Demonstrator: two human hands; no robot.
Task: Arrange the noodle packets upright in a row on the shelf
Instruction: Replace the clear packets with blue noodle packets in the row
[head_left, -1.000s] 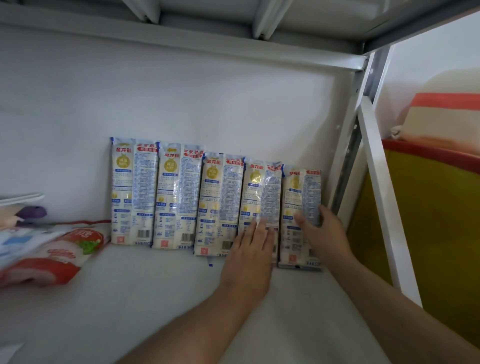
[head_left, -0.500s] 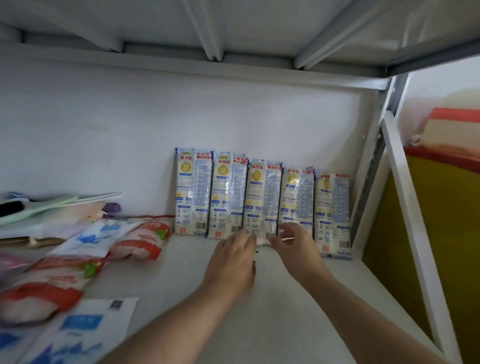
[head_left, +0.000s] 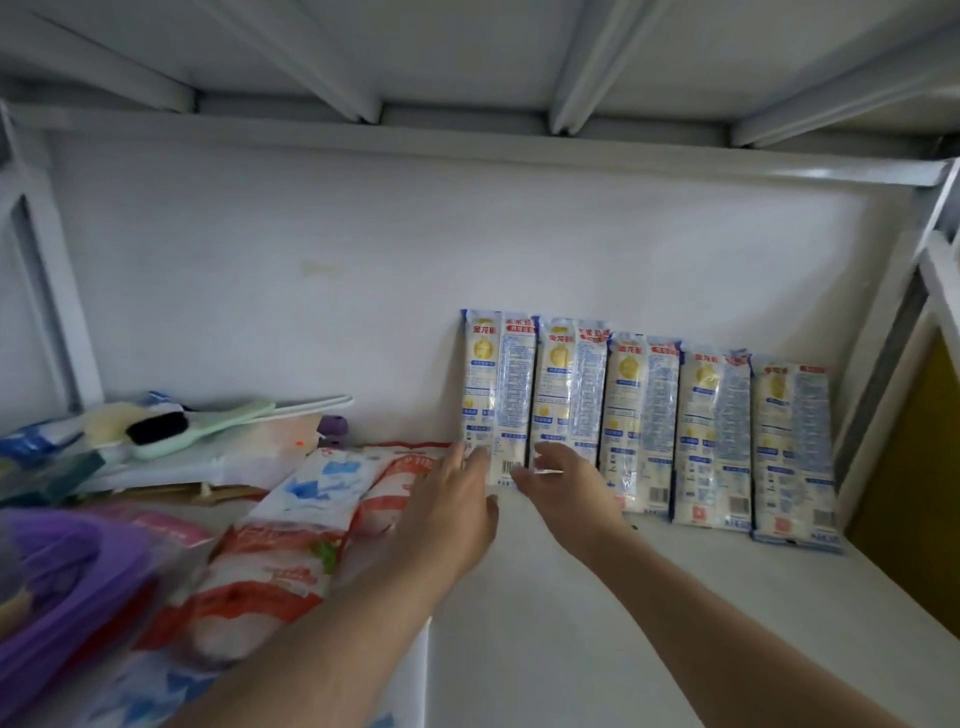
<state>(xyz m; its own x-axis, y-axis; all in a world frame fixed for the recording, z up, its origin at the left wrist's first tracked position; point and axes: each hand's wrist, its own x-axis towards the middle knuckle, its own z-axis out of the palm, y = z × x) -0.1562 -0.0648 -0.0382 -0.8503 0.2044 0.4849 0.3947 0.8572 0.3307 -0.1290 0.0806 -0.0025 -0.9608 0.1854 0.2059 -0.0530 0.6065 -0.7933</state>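
Note:
Several noodle packets stand upright in a row against the white back wall of the shelf (head_left: 545, 649), from the leftmost packet (head_left: 498, 384) to the rightmost packet (head_left: 792, 447) near the right post. Each is clear with yellow, blue and red print. My left hand (head_left: 447, 509) reaches to the bottom left corner of the leftmost packet, fingers straight and touching it. My right hand (head_left: 563, 483) has its fingers at the bottom of the leftmost and second packet (head_left: 569, 384). Neither hand grips anything.
Red-and-white bags (head_left: 270, 566) lie at the left, close to my left arm. Further left are a purple plastic item (head_left: 62, 577), a green brush (head_left: 171, 426) and other clutter. A white shelf post (head_left: 878, 353) stands at the right, with a yellow surface (head_left: 919, 467) beyond it.
Both hands have moved left along the row, from the two rightmost packets to the two leftmost. My view has swung left, showing more of the clutter.

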